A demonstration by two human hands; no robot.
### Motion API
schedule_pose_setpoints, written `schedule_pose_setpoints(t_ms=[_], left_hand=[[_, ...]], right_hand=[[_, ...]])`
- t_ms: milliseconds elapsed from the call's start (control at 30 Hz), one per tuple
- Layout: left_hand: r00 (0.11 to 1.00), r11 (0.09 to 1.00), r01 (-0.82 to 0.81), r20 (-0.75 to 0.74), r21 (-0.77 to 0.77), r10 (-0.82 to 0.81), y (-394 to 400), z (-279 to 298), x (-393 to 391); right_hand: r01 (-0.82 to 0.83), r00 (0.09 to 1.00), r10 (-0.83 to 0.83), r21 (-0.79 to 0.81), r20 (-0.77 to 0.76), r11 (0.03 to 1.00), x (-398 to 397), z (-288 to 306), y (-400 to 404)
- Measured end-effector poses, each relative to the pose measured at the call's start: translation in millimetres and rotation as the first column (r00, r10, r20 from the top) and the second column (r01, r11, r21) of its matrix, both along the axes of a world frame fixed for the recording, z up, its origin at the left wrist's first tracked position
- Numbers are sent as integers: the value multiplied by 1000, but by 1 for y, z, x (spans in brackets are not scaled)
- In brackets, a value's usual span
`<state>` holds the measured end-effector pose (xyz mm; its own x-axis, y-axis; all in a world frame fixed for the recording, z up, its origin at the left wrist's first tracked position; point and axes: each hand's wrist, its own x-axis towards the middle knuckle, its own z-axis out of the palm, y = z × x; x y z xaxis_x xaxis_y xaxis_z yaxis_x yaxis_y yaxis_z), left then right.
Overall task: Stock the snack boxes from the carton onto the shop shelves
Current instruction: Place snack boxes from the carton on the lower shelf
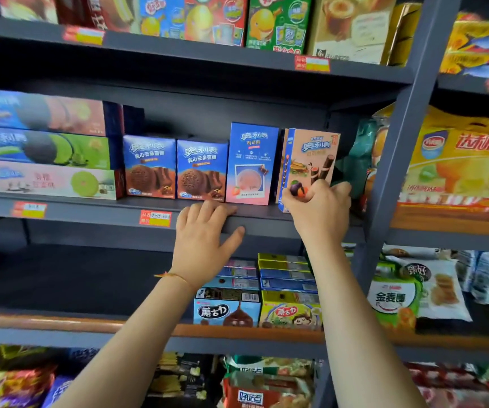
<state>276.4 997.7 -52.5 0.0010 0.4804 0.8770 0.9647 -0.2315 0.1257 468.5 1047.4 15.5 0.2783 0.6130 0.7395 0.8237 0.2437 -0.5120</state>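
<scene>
My right hand [316, 207] grips the lower part of a tan wafer-roll snack box [310, 160], which stands slightly tilted at the right end of the middle shelf [105, 209]. My left hand [205, 234] rests on the shelf's front lip with fingers spread, holding nothing. Left of the held box stands a tall blue-and-pink box [250, 164], then two blue chocolate biscuit boxes [175, 167]. No carton is in view.
Long flat biscuit boxes [43, 148] are stacked at the shelf's left. A grey upright post [396, 148] borders the shelf on the right, with a green bag [358, 163] beside it. Small boxes [258, 293] fill the shelf below; its left part is bare. Price tags hang on shelf edges.
</scene>
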Motion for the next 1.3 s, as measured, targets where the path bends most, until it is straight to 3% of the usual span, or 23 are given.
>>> schedule_pose_setpoints(t_ms=[800,900,967,1033,1100,1200,1300], left_hand=[[1000,1000,-10,-15,23,10,1,-3,0],[1000,1000,9,-5,-22,-9,0,-1,-1],[996,994,91,23,-62,-90,-4,3,-4],[967,969,243,92,-50,-238,-14,7,-12],[932,948,316,178,32,-316,-34,6,-21],[897,963,251,350,95,-268,-65,-21,-47],[805,969,227,579,-100,-129,-87,-82,-102]], right_hand=[[106,993,-103,-47,56,993,-16,-2,22],[103,993,-104,16,58,995,-14,-6,10],[-4,999,-4,213,35,977,-16,-11,-8],[-185,981,191,413,28,892,-25,-18,-31],[-388,908,416,470,48,793,-41,-32,-54],[-665,709,705,314,-24,678,-77,-65,-81],[-828,540,832,97,-126,552,-133,-115,-97]])
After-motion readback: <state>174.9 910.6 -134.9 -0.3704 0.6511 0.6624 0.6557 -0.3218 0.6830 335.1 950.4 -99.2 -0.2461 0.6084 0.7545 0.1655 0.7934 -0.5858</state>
